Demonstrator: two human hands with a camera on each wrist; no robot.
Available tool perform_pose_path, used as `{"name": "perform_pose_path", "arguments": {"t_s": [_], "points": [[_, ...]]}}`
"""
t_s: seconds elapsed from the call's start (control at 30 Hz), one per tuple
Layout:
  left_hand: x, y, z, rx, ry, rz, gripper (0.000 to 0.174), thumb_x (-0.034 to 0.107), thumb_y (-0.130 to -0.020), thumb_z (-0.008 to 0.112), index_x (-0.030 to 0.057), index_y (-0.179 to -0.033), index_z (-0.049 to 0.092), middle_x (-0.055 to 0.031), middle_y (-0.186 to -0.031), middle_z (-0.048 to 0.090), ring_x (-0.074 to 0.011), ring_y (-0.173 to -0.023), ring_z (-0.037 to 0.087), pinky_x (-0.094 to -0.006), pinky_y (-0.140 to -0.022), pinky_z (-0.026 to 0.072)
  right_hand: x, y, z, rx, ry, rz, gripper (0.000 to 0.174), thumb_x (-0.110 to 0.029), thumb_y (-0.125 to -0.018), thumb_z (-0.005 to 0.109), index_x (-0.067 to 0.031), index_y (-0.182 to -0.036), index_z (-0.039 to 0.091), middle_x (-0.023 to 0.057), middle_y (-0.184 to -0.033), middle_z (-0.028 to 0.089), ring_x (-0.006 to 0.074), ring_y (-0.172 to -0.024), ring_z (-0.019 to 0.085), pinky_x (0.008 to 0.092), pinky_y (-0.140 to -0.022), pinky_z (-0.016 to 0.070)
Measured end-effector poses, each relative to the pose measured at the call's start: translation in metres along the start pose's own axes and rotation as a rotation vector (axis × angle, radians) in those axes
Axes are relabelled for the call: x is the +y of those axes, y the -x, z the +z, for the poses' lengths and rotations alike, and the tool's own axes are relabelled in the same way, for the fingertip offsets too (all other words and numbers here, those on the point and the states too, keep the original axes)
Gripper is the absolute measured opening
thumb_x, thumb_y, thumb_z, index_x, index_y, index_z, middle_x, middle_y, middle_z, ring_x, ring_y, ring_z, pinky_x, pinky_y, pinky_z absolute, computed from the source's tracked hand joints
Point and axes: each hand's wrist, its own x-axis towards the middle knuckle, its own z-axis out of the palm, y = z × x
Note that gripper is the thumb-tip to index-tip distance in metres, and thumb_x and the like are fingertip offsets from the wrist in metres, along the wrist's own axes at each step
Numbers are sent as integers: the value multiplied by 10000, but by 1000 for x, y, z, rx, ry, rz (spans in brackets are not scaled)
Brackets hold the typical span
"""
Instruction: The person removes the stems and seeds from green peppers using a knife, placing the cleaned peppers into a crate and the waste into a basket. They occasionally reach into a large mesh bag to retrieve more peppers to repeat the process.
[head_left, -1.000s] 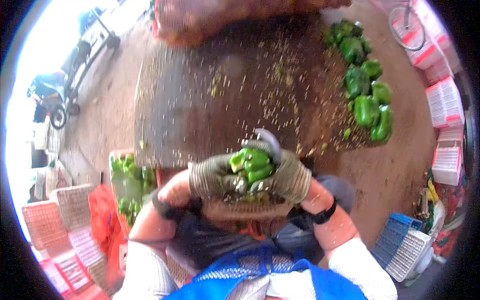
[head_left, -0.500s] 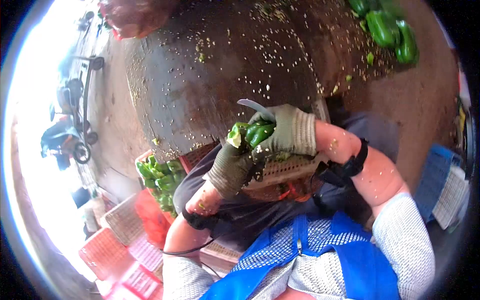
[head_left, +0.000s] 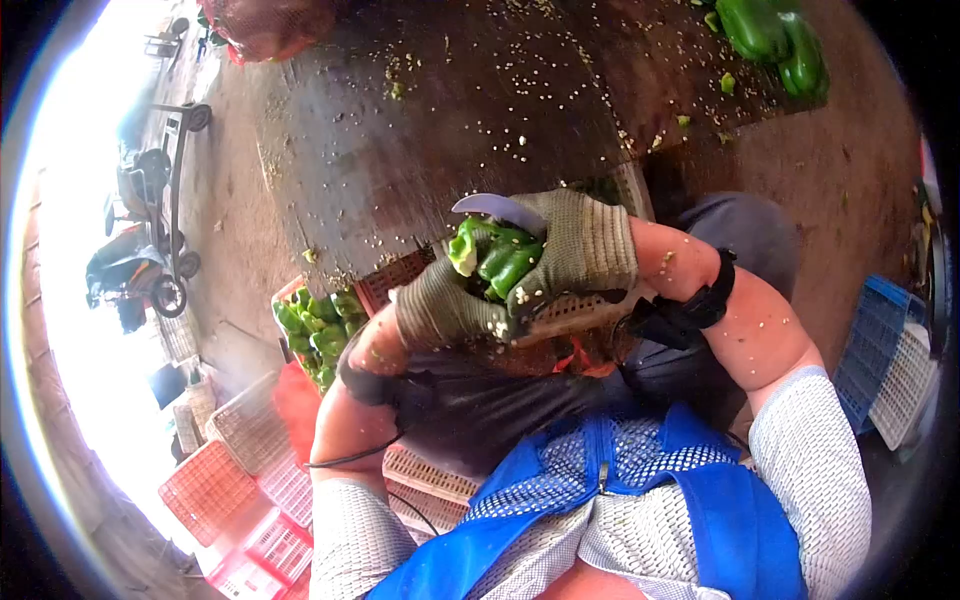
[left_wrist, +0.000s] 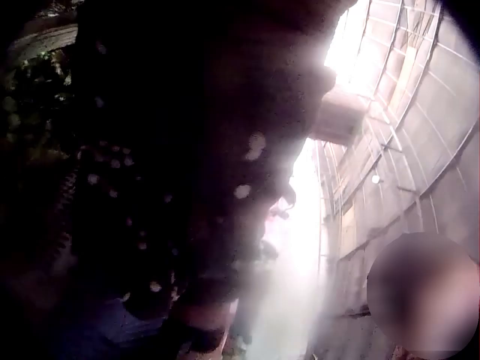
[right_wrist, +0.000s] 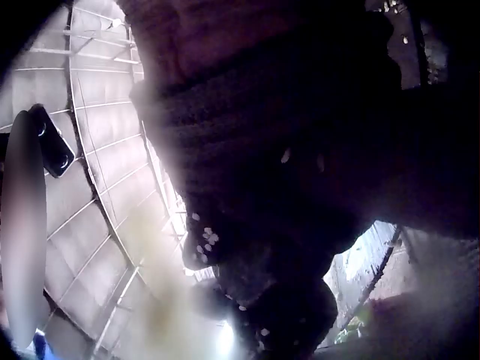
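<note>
A green bell pepper point(head_left: 508, 262) with a pale, cut-looking end is held between both gloved hands, above the lap and near the table's front edge. My left hand point(head_left: 445, 303) grips it from the left and below. In my right hand point(head_left: 582, 242) is a knife, its short curved blade point(head_left: 497, 208) pointing left just above the pepper; the handle is hidden in the fist. The right thumb lies along the pepper's near side. Pale seeds dot both gloves. In the two wrist views the left glove point(left_wrist: 187, 150) and right glove point(right_wrist: 262, 217) are dark silhouettes that hide the pepper.
Seeds are strewn over the dark table point(head_left: 350, 150). Whole peppers point(head_left: 755, 35) lie at its far right, a red net sack point(head_left: 268, 28) at its far left. A crate of green pepper pieces point(head_left: 320, 330) stands at the left knee. A basket point(head_left: 580, 318) sits beneath the hands.
The head view has shifted, bringing the lap and vest further into sight. Both hands keep hold of the pepper and knife; over the last half second the blade has swung lower and left across the pepper.
</note>
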Motion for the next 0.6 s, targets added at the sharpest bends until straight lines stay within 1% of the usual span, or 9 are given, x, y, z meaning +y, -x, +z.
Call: {"name": "perform_pose_path", "arguments": {"t_s": [0.13, 0.2, 0.27, 0.33, 0.4, 0.43, 0.5, 0.57, 0.6], "points": [[12, 0, 26, 36, 302, -45, 875, 45, -597, 880, 28, -1355, 442, -35, -1235, 585, -142, -1122, 545, -301, -949, 459, -21, 8, -6, -11, -16, 16, 957, -157, -660, 858, -81, -1458, 336, 61, -1105, 640, 129, -1015, 596, 289, -903, 484], [10, -1, 27, 157, 177, 1, 891, 7, -589, 863, 23, -1364, 426, -55, -1240, 587, -163, -1125, 557, -318, -933, 482, -31, 4, -5, 13, -36, -32, 994, -206, -631, 863, -96, -1461, 328, 60, -1070, 644, 134, -961, 612, 295, -858, 502], [16, 7, 32, 187, 487, 11, 925, -64, -575, 820, 7, -1387, 384, -97, -1269, 574, -207, -1134, 573, -344, -893, 522, -42, 1, -6, 26, -88, 31, 997, -218, -628, 863, -97, -1460, 327, 64, -1067, 644, 136, -955, 612, 293, -860, 500], [36, 13, 25, 129, 462, -148, 937, -77, -583, 806, 1, -1403, 359, -105, -1288, 553, -211, -1147, 564, -347, -886, 528, -49, -3, -16, 16, -104, 2, 1027, -234, -618, 867, -89, -1466, 305, 64, -1069, 642, 133, -951, 608, 284, -862, 495], [23, 1, 23, 166, 216, 103, 934, -51, -588, 823, 9, -1404, 371, -88, -1272, 560, -195, -1143, 556, -339, -942, 487, -48, -5, -19, 20, 1, -34, 1035, -227, -627, 863, -81, -1471, 284, 66, -1083, 637, 132, -962, 607, 287, -869, 495], [26, -6, 29, 230, 266, 140, 900, -26, -600, 834, 10, -1387, 400, -78, -1263, 564, -191, -1149, 546, -334, -977, 451, -45, -7, -21, 16, 54, -48, 1038, -224, -631, 861, -76, -1474, 273, 66, -1090, 634, 131, -968, 606, 289, -873, 495], [16, -14, 30, 263, 338, 173, 794, 21, -640, 844, 6, -1337, 463, -64, -1267, 566, -193, -1172, 527, -322, -1007, 416, -28, -6, -22, 61, 20, -58, 974, -177, -657, 819, -104, -1471, 289, 58, -923, 676, 110, -843, 625, 280, -795, 519], [1, -19, 18, 258, -13, 253, 752, 42, -663, 840, 7, -1319, 474, -68, -1270, 568, -185, -1172, 528, -315, -1010, 414, -28, -4, -20, 101, -32, -16, 993, -181, -651, 826, -111, -1478, 280, 48, -919, 674, 104, -839, 617, 278, -792, 518], [1, -23, 18, 282, 150, 190, 737, 39, -678, 826, 11, -1323, 470, -70, -1274, 566, -185, -1169, 531, -316, -1012, 414, -31, -4, -17, 123, -72, 5, 1004, -184, -648, 832, -119, -1482, 276, 41, -920, 674, 100, -838, 612, 278, -789, 517]]}}
